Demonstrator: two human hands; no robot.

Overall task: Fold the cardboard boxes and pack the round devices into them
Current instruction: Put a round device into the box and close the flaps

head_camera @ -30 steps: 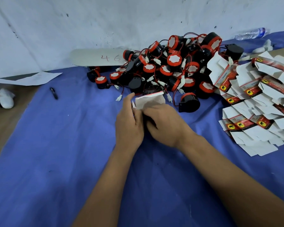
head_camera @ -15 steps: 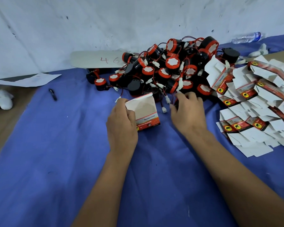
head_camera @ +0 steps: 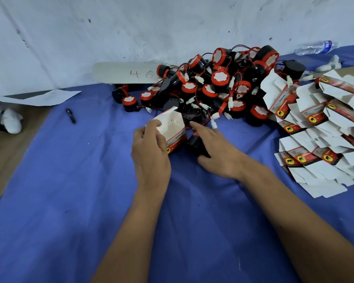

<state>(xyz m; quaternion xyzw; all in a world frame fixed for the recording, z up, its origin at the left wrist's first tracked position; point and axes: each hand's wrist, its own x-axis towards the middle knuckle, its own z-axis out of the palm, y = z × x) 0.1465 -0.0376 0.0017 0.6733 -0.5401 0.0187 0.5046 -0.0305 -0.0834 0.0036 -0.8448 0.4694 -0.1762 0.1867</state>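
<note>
The left hand (head_camera: pixel 150 149) grips a folded cardboard box (head_camera: pixel 173 130) just left of centre frame, thumb and fingers curled round its side, open flaps pointing up and away. The right hand (head_camera: pixel 219 152) has a round device (head_camera: pixel 196 145) pinned under it, thumb curled below the black body and index finger stretched out toward the box mouth, so it's holding the thing, just not very tightly by the look of it.

What could go wrong: the device trails a red wire with a white connector (head_camera: pixel 214 124), and that wire runs back toward the big pile of devices (head_camera: pixel 219 86) in the upper middle. If it's tangled in there, lifting could drag neighbours along or yank the device out of that loose hold. The box could also get squashed by the left hand, and a crushed mouth means the device catches on a flap rather than sliding in.

Both forearms come in from the bottom of the frame, angled inward over the blue tabletop (head_camera: pixel 70 190). The stack of flat boxes (head_camera: pixel 319 135) sits at the right edge.
</note>
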